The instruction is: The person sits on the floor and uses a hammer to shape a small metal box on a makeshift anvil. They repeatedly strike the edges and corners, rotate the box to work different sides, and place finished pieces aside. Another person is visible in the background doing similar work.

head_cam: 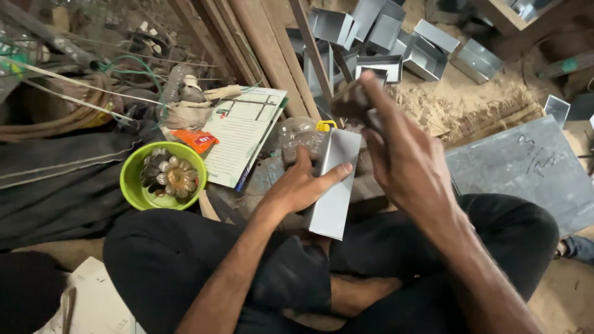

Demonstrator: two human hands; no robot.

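Far left, a green bowl [162,176] sits on the floor by the person's knee, with flower-shaped metal pieces [168,175] inside; just right of it lie an orange sachet [196,140] and a printed sheet [243,135], leaning half onto wooden planks [267,49]. Centre: left hand [301,185] holds a folded grey sheet-metal piece [335,185] over the lap, thumb across its face and fingers behind it, so the grip is closed around the metal piece and pins it upright and slightly tilted. A clear plastic bottle [299,139] lies just behind it. Right hand [405,158] is raised just above the piece's top edge, clenched on a small dark object [351,102] (blurred, cannot tell what it is). To do this step well, judging from the pose: keep the left thumb clear of the top edge, hold the piece steady against the leg, and bring the dark object down squarely so the thin metal doesn't dent or slip. Upper right, a pile of similar open metal boxes [396,46] sits on sawdust, and a flat grey metal sheet [526,167] lies beside the right knee.
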